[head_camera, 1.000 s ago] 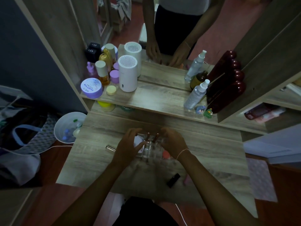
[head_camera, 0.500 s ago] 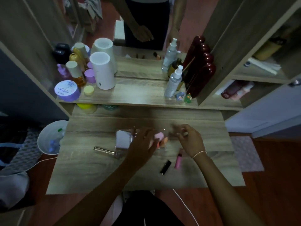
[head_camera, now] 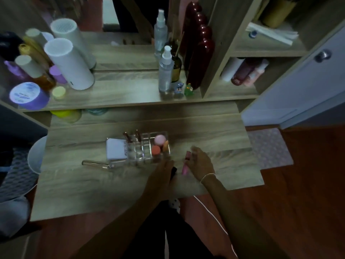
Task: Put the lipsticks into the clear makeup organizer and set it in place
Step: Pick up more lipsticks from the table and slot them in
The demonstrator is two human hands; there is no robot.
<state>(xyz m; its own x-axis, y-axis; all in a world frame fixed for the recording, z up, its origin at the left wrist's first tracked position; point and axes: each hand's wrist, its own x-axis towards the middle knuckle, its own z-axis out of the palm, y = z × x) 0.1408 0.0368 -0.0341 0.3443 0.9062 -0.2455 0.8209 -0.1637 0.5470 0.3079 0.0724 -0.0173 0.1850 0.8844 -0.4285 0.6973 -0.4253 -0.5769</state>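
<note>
The clear makeup organizer (head_camera: 141, 152) stands on the wooden table (head_camera: 93, 187). Two lipsticks (head_camera: 130, 137) stand in its back slots, a white box (head_camera: 115, 148) fills its left end, and pink and orange sponges (head_camera: 159, 143) fill its right end. My right hand (head_camera: 200, 162) closes around a pink lipstick (head_camera: 185, 166) just right of the organizer. My left hand (head_camera: 162, 171) rests over a black lipstick (head_camera: 174, 171), which it mostly hides; its grip is unclear. A metallic lipstick (head_camera: 96, 163) lies left of the organizer.
The raised shelf (head_camera: 121, 96) behind holds a white cylinder (head_camera: 69, 64), a purple jar (head_camera: 28, 95), spray bottles (head_camera: 165, 71) and dark red bottles (head_camera: 199, 60). A mirror stands at the back. A white bin (head_camera: 36, 156) sits on the floor at the left.
Both hands have left the organizer and dropped toward the table's front right. My right hand has taken hold of the pink lipstick; my left hand now covers the black one.
</note>
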